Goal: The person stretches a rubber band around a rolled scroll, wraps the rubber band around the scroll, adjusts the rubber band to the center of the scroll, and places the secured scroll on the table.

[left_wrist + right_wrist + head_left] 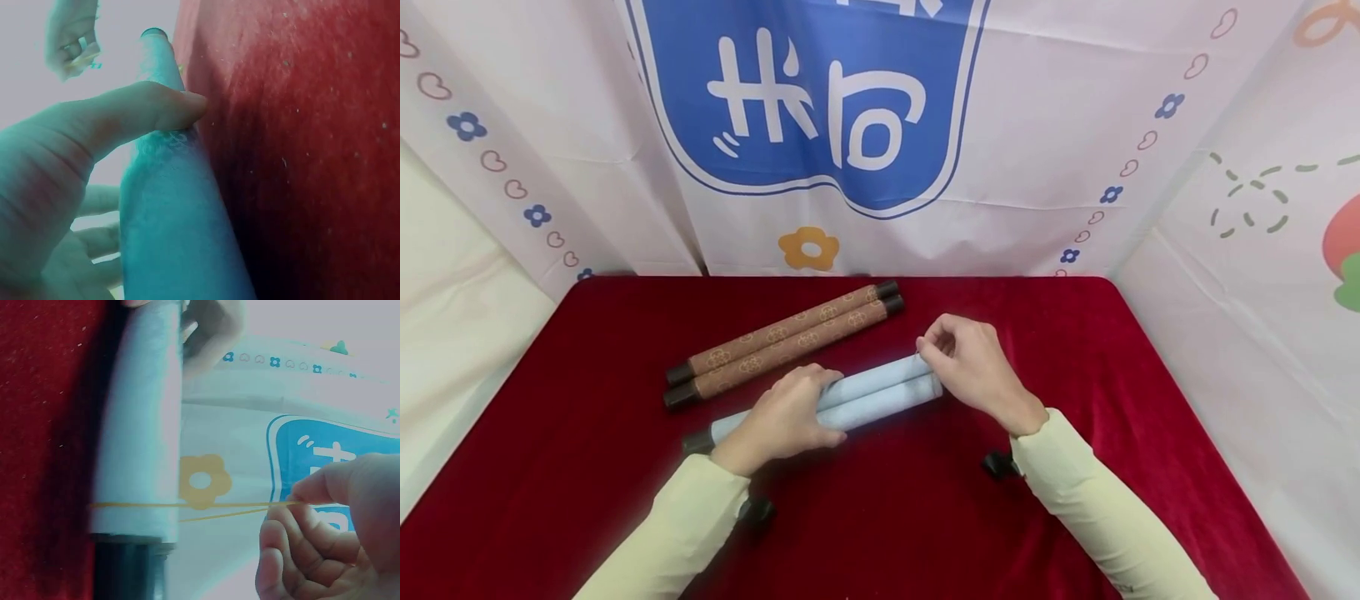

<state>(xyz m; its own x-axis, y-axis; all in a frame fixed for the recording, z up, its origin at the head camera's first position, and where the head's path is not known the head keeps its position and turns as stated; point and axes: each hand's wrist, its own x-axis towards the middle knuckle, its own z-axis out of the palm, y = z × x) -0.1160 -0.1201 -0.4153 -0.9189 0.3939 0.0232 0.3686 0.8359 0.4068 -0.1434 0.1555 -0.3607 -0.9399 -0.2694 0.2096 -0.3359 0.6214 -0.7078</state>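
Note:
A pale blue scroll (883, 402), wound from both ends into two parallel rolls, lies slanted on the table. My left hand (786, 414) grips it near the middle, with the thumb (159, 109) across the near roll and the fingers partly hidden behind. At the scroll's right end, my right hand (972, 367) pinches a thin yellow elastic band (234, 505) between thumb and forefinger. The right wrist view shows that band looped around the scroll and pulled taut away from it, close to a dark end knob (128, 569). Another dark knob (697, 442) shows at the left end.
Behind the blue scroll lies a brown patterned scroll (790, 337), also two rolls with dark knobs. Dark red velvet (887, 525) covers the table. A white printed cloth (1037, 150) hangs along its back edge, and pale cloth walls stand at both sides.

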